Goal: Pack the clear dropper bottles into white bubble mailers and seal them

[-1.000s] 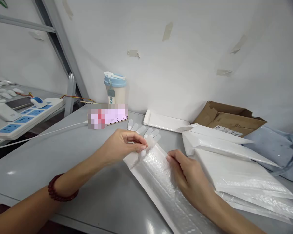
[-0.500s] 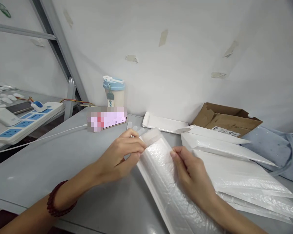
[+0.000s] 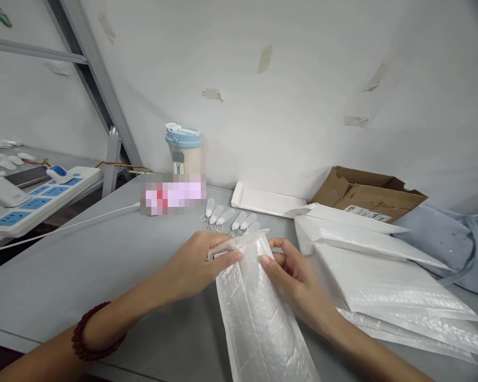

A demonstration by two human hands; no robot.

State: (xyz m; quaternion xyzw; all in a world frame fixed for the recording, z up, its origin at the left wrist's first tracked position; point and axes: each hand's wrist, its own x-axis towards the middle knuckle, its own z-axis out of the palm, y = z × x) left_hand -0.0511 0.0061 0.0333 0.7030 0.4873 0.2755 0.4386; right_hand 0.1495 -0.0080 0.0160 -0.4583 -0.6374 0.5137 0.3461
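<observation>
A white bubble mailer (image 3: 258, 313) stretches from the near edge of the view up to both hands, its flap end pointing away from me. My left hand (image 3: 201, 262), with a dark red bead bracelet (image 3: 95, 331) on the wrist, pinches the mailer's upper left corner, thumb on top. My right hand (image 3: 292, 273) grips the upper right edge, thumb on the front face. Just beyond the flap lie several small white tags with rings (image 3: 225, 216). To the right rests a stack of white mailers (image 3: 386, 276).
A flat white packet (image 3: 269, 201) lies against the wall beside an open cardboard box (image 3: 366, 193). Blue fabric (image 3: 442, 244) is at the far right. At left are a phone (image 3: 173, 196) on a cable, a blue-lidded cup (image 3: 185, 151) and a power strip (image 3: 43, 201).
The mailer has turned more upright and moved slightly toward me. My left hand now has its thumb over the corner, and the small tags behind have come into view.
</observation>
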